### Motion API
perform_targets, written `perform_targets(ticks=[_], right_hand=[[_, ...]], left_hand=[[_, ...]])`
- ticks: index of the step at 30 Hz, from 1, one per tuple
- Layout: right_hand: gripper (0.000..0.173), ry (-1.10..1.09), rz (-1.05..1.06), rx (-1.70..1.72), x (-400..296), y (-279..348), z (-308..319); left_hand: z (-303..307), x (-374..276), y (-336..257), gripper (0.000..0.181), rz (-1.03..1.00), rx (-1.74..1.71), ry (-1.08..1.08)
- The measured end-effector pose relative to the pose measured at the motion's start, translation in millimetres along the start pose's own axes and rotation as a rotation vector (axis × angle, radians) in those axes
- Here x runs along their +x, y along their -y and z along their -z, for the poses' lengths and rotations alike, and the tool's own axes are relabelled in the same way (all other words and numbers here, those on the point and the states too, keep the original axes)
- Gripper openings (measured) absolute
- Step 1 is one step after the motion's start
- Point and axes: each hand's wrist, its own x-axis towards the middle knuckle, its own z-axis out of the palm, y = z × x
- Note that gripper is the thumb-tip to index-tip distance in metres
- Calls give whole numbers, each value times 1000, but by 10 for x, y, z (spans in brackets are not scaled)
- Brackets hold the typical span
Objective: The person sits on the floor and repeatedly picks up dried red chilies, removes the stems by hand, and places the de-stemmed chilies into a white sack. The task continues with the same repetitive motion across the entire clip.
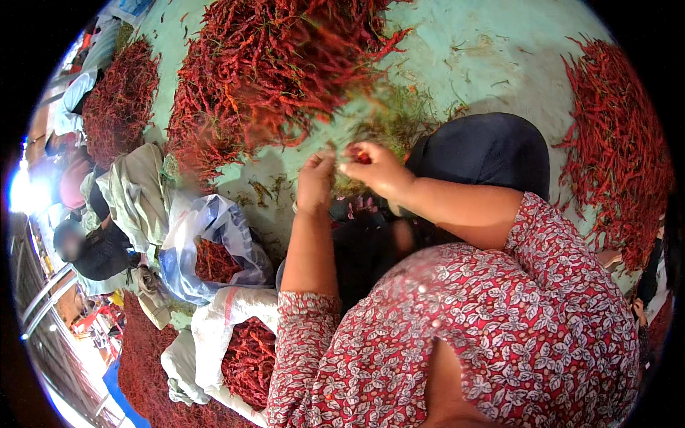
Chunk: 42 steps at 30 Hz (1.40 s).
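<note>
Close together over a pale green sheet [530,80] are both of my hands. My left hand [317,176] has its fingertips pinched together; a small blurred thing shows at their tips, too unclear to name. Just to its right, my right hand [377,167] curls around red chili peppers [359,155], partly hidden by the fingers. Beyond the hands lies a large heap of red chili peppers [267,80]. A small pile of green stems [398,117] lies close behind my right hand. Dark cloth covers my legs below.
An open plastic bag [184,224] and a white woven sack [214,326] hold red chilies at the left. More chili heaps lie at the right [615,144] and far left [120,101]. A person in dark clothing [101,254] is at the left. Dark cloth [487,152] bulges beside my right forearm.
</note>
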Motion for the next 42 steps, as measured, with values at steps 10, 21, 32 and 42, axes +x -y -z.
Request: perform_targets(ticks=[10, 21, 32, 42], right_hand=[[21, 97, 187, -7, -75, 310, -75], [14, 305, 1, -109, -423, 200, -144], [12, 317, -50, -50, -421, 153, -86], [17, 115, -192, 119, -52, 25, 18]], left_hand=[[-49, -252, -25, 15, -142, 6, -4], [110, 1519, 529, 48, -164, 930, -604], [134, 1433, 533, 53, -108, 1333, -238], [26, -402, 132, 18, 107, -13, -43]])
